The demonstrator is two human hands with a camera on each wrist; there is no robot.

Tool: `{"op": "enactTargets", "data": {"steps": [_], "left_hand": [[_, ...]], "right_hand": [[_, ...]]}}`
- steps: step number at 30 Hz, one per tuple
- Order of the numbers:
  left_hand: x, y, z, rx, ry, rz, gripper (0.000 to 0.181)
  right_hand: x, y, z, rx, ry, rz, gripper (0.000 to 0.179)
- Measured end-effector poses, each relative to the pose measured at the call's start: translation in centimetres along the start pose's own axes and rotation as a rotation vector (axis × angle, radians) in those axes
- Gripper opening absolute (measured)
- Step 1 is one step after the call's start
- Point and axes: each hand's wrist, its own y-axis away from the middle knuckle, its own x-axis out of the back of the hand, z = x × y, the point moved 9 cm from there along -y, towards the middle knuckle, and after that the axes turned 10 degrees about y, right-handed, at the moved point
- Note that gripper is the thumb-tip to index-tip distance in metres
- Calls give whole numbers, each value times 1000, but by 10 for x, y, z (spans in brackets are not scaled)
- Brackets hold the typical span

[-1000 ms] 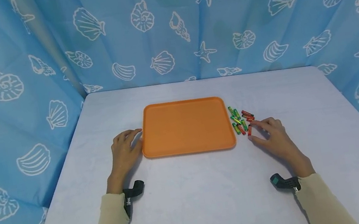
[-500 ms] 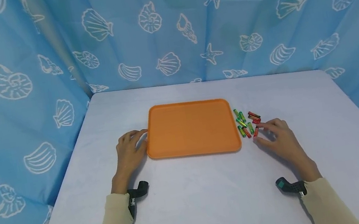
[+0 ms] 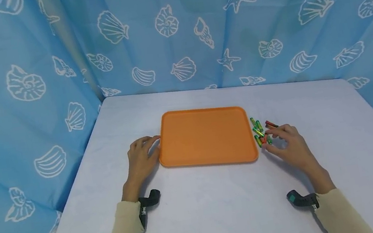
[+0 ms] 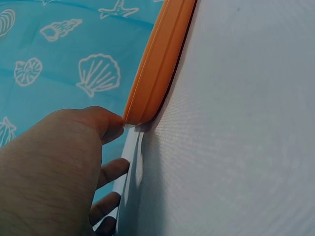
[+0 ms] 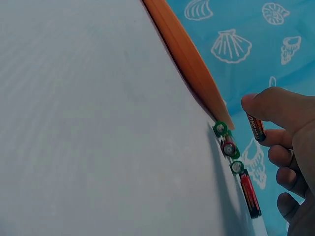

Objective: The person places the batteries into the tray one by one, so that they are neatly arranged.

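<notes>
My right hand [image 3: 292, 146] pinches a red battery [image 5: 256, 128] between thumb and fingertips. The right wrist view shows that battery raised off the table, tilted, with its other fingers loosely curled. Just below it lie several green batteries [image 3: 258, 132] and a few red batteries [image 3: 271, 124], beside the right edge of an orange tray [image 3: 206, 137]. Part of this pile is hidden behind my right fingers. At the tray's left edge, my left hand [image 3: 142, 160] touches the rim with its fingertips, fingers relaxed and spread. Nothing lies on the tray.
A white cloth covers the table [image 3: 223, 208]. Blue curtains [image 3: 175, 45] with white shell and starfish prints hang behind it and along its left and right sides. A dark wrist camera [image 3: 300, 199] is strapped to each forearm.
My right hand has lifted the red battery from the table and moved it slightly left, over the other batteries. The left hand stays at the tray's edge. The head view has shifted a little.
</notes>
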Motion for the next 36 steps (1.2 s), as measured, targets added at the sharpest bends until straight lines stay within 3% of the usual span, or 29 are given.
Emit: {"op": "enactTargets", "data": {"steps": [15, 22, 36], "left_hand": [[-5, 6, -2, 14, 1, -3, 36], [-4, 3, -4, 24, -19, -10, 37], [-1, 2, 2, 7, -8, 6, 35]], "right_hand": [[-19, -25, -49, 111, -22, -8, 47], [-31, -31, -58, 102, -25, -42, 44], [-39, -42, -79, 187, -45, -4, 44]]}}
